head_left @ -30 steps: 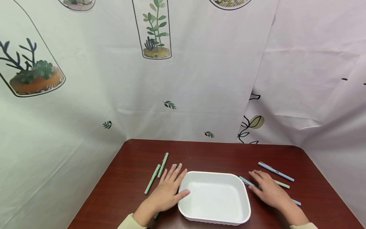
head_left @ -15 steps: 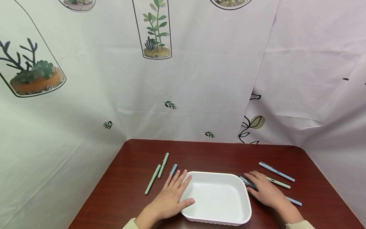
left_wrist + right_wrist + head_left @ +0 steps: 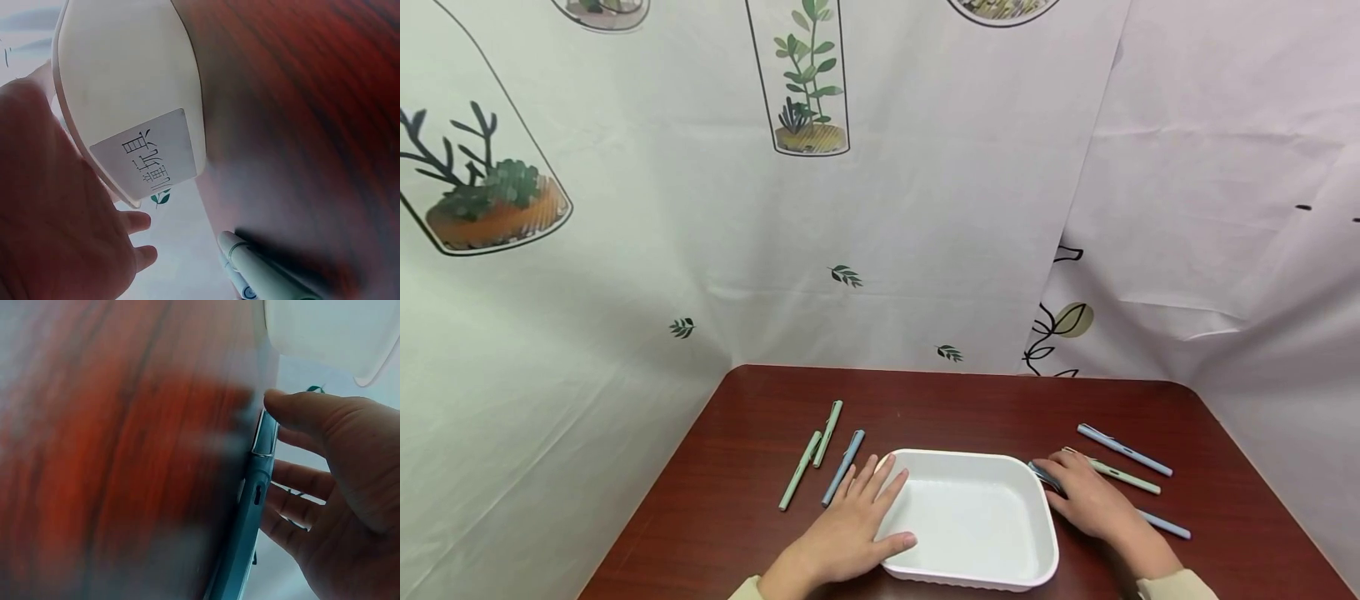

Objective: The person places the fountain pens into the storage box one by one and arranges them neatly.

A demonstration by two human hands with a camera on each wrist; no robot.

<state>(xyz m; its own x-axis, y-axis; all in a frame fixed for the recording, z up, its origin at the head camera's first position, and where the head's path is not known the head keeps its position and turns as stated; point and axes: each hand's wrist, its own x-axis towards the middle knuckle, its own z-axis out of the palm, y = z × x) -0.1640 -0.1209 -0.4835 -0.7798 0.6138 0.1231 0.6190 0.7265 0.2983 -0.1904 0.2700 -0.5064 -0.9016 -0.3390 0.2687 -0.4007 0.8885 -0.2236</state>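
Observation:
A white rectangular tray [image 3: 1000,575] sits near the front edge of a dark red table [image 3: 940,408]. My left hand [image 3: 857,525] lies flat at the tray's left side, with straight fingers over the rim and the thumb against the near left corner. The left wrist view shows the tray's labelled outside [image 3: 150,162] next to my palm [image 3: 56,219]. My right hand [image 3: 1086,496] rests just right of the tray. Its thumb tip touches a dark teal pen [image 3: 259,456] that lies on the table [image 3: 1042,473], and its fingers are loosely spread beyond the pen.
Two green pens [image 3: 827,432] [image 3: 799,469] and a blue pen [image 3: 844,456] lie left of the tray. To the right are a blue pen [image 3: 1123,450], a green pen [image 3: 1123,477] and another blue pen [image 3: 1161,523]. Printed curtains enclose the table.
My left hand slid right, off the blue pen and onto the tray's left rim. My right hand moved left toward the tray until its thumb reached the dark teal pen.

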